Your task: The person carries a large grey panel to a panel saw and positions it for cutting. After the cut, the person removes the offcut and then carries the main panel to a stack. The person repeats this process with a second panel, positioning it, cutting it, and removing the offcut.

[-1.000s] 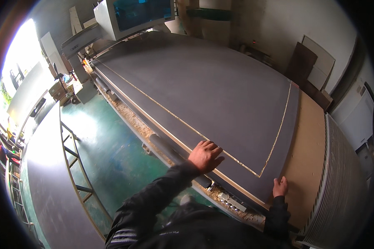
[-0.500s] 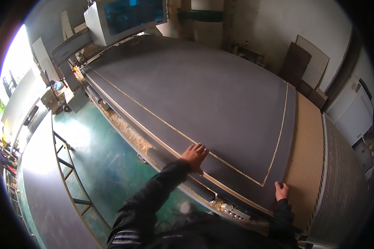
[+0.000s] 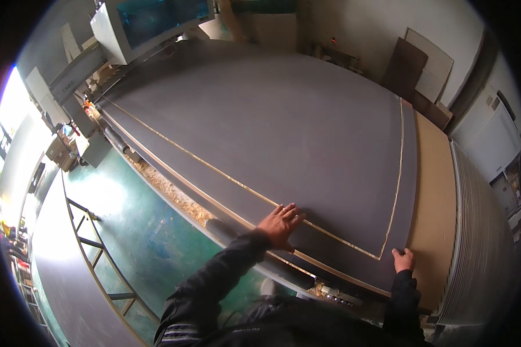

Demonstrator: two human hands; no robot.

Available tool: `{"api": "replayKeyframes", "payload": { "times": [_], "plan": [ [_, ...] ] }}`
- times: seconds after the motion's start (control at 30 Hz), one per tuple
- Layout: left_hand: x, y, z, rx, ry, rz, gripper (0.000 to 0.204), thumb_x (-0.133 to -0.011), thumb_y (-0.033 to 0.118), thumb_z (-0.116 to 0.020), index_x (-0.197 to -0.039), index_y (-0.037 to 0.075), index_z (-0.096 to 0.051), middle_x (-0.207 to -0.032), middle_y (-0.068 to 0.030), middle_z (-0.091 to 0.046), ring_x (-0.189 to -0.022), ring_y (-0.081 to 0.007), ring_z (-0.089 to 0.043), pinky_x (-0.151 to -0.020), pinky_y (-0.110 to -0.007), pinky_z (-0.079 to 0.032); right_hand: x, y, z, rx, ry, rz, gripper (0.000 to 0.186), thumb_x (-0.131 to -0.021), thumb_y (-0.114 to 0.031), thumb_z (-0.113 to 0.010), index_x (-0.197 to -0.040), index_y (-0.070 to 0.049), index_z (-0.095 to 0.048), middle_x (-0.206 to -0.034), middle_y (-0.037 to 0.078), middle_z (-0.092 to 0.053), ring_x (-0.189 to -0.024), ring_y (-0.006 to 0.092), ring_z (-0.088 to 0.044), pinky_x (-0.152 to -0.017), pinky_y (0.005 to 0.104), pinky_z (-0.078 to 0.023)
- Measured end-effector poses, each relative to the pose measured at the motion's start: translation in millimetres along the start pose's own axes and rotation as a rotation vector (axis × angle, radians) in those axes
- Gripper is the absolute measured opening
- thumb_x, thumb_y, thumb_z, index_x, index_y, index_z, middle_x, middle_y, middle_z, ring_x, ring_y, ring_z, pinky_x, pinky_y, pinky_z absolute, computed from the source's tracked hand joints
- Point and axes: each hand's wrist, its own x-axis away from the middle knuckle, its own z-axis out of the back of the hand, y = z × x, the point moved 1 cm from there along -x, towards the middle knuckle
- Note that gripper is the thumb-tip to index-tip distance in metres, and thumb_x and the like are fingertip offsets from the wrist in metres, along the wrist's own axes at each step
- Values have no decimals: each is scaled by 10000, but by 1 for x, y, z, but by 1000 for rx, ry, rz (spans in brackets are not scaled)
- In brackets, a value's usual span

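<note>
Spreading the left hand [image 3: 279, 226] over the routed groove [image 3: 243, 185] of the wide dark-grey panel [image 3: 255, 133] lying beneath; curling the right hand [image 3: 404, 260], well apart, at the panel's right edge, leaving unclear whether gripping it. Probably steadying better by pressing evenly with both. Far left of the left hand, seeing a brown carton [image 3: 58, 148], hiding its contents; nearer, seeing loose sawdust [image 3: 171, 189].
</note>
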Motion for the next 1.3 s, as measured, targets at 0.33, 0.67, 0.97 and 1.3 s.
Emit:
{"api": "replayKeyframes", "payload": {
  "times": [0.33,0.67,0.97,1.3],
  "plan": [
    [-25,-30,0,-36,203,177,808,-848,478,-698,-1419,-25,-427,-1487,-211,-416,-1435,-344,-320,-1194,-487,-204,34,-31,5,87,252,38,598,-777,-362,-763,-1255,-53,-577,-1233,188,-593,-1191,375,-516,-1009,455,-434],
    [-38,-60,-21,-69,174,266,668,-899,416,-594,-1394,-9,-450,-1505,-197,-402,-1454,-319,-293,-1210,-494,-153,128,-49,36,-266,427,322,383,-782,-106,-758,-1130,-33,-613,-1087,170,-627,-1044,367,-575,-914,434,-473],
    [-39,-48,-19,-189,91,310,650,-981,427,-447,-1453,-17,-400,-1548,-183,-352,-1479,-297,-247,-1227,-469,-97,229,-67,24,-602,219,395,320,-814,-120,-727,-1110,-21,-652,-1044,180,-640,-918,335,-653,-802,423,-536],
    [-56,-121,-79,-503,202,226,375,-1043,311,-393,-1317,142,-586,-1499,-138,-444,-1410,-296,-362,-1129,-467,-313,299,-25,3,-705,-78,360,300,-900,-223,-618,-1100,1,-627,-957,161,-598,-893,316,-613,-789,415,-490]
  ]
}}
